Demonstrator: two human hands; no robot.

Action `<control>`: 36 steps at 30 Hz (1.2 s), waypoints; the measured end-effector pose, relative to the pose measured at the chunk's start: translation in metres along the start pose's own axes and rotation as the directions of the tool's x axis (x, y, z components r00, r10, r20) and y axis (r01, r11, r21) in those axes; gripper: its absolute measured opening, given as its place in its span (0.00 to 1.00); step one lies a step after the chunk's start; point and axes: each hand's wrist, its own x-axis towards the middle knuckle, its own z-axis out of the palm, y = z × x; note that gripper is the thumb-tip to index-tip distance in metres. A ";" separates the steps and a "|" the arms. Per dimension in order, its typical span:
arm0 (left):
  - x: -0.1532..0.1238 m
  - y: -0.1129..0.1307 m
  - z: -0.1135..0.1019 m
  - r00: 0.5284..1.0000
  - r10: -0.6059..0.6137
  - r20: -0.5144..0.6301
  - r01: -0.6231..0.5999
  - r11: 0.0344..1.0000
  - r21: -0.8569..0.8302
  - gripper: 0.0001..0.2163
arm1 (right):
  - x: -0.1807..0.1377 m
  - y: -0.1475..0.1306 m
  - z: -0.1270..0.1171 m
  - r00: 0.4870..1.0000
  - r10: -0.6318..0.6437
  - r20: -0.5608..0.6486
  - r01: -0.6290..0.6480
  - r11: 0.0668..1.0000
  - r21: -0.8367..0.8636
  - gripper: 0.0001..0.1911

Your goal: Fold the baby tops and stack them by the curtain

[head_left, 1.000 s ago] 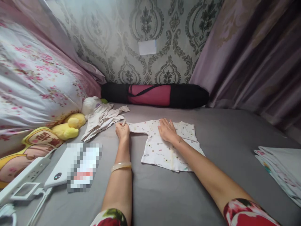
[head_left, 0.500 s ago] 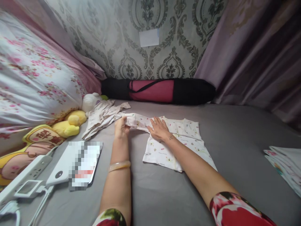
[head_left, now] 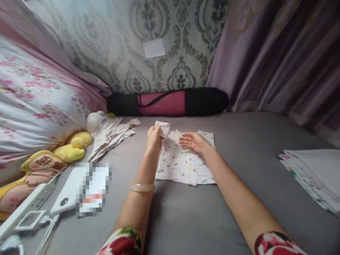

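Observation:
A small white baby shirt with a scattered print lies spread on the grey bed sheet. My left hand is closed on the end of its left sleeve, lifting it above the left edge of the shirt. Over the upper right part of the shirt is my right hand, fingers stretched out toward the left and nothing in them. Whether its lower edge touches the cloth I cannot tell.
Crumpled light clothes lie to the left, near yellow plush toys. A power strip, a white device and cables are at front left. Folded cloth lies right. A black and pink bag lines the wall.
My left hand has brought the sleeve end rightward, so the sleeve no longer stretches out to the left. My right hand has come off the sleeve's base and moved right. The view has shifted slightly.

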 end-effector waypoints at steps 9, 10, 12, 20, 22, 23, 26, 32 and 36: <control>0.006 -0.011 -0.014 0.993 0.041 0.112 -0.087 0.894 0.439 0.12 | 0.004 -0.002 -0.020 0.998 0.037 -0.054 -0.019 0.953 0.301 0.26; 0.010 -0.013 -0.021 0.994 0.072 0.086 -0.106 0.851 0.514 0.10 | 0.005 0.000 -0.019 0.999 0.018 -0.051 -0.004 0.964 0.266 0.21; 0.016 -0.022 -0.032 0.991 0.091 0.103 -0.135 0.770 0.623 0.10 | 0.005 0.003 -0.019 0.997 -0.045 -0.069 0.054 0.990 0.133 0.18; 0.012 -0.059 -0.039 0.916 0.003 0.402 -0.368 0.408 0.836 0.22 | 0.009 0.005 -0.037 0.918 -0.389 -0.081 0.301 0.813 -0.498 0.39; 0.010 -0.064 -0.039 0.901 -0.021 0.432 -0.407 0.295 0.864 0.22 | 0.013 0.005 -0.042 0.895 -0.438 -0.079 0.302 0.728 -0.615 0.40; 0.009 -0.065 -0.039 0.895 -0.029 0.445 -0.424 0.247 0.871 0.23 | 0.014 0.006 -0.044 0.884 -0.460 -0.083 0.290 0.679 -0.674 0.41; 0.008 -0.067 -0.041 0.871 -0.051 0.488 -0.477 0.142 0.867 0.23 | 0.016 0.010 -0.047 0.869 -0.491 -0.058 0.238 0.518 -0.822 0.44; 0.010 -0.069 -0.044 0.863 -0.085 0.499 -0.497 0.037 0.867 0.23 | 0.007 0.019 -0.046 0.861 -0.505 0.065 0.208 0.233 -0.950 0.43; 0.011 -0.069 -0.045 0.872 -0.096 0.479 -0.480 0.022 0.877 0.23 | -0.001 0.021 -0.048 0.837 -0.546 0.042 0.137 0.135 -0.981 0.40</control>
